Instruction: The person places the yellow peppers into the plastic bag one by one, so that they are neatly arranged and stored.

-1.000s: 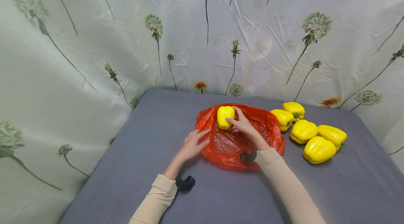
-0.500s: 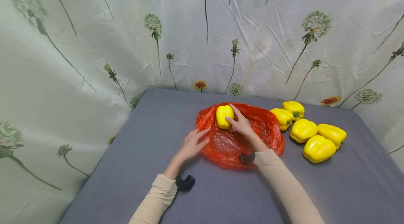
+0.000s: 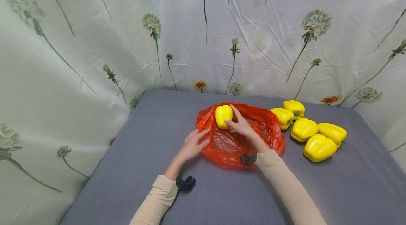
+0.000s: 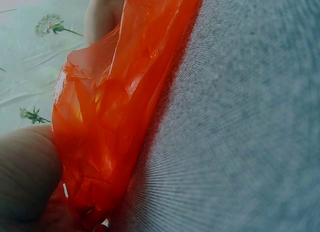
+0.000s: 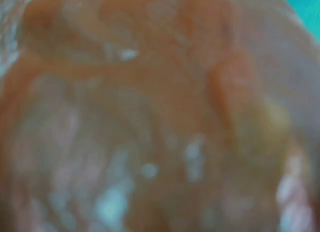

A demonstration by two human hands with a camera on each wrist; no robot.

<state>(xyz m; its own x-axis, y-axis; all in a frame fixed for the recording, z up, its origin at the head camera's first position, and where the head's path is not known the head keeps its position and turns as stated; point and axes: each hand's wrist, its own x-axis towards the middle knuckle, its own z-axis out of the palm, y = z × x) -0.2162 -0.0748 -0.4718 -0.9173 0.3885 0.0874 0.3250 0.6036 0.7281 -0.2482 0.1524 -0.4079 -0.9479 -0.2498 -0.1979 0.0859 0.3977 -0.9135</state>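
Note:
A red plastic bag (image 3: 226,161) lies with its mouth spread wide on the table. Inside, toward its back left, stands a yellow bell pepper (image 3: 223,116). My right hand (image 3: 242,126) holds that pepper from its right side, thumb in front and index finger behind. At the bag's left edge, my left hand (image 3: 191,145) touches the plastic with thumb and fingers spread apart. The left wrist view has the bag's wall (image 4: 100,142) between the thumb (image 4: 25,172) and a finger (image 4: 102,16), with faint yellow showing through. Blurred reddish plastic fills the right wrist view.
Several more yellow bell peppers (image 3: 303,129) lie in a group right of the bag, the nearest one close to its rim. The grey-covered table (image 3: 142,140) ends at the back against a flower-printed curtain (image 3: 190,41).
The pepper in my right hand has shifted slightly left inside the bag, and the thumb has moved a little with it. My left hand stays at the bag's edge.

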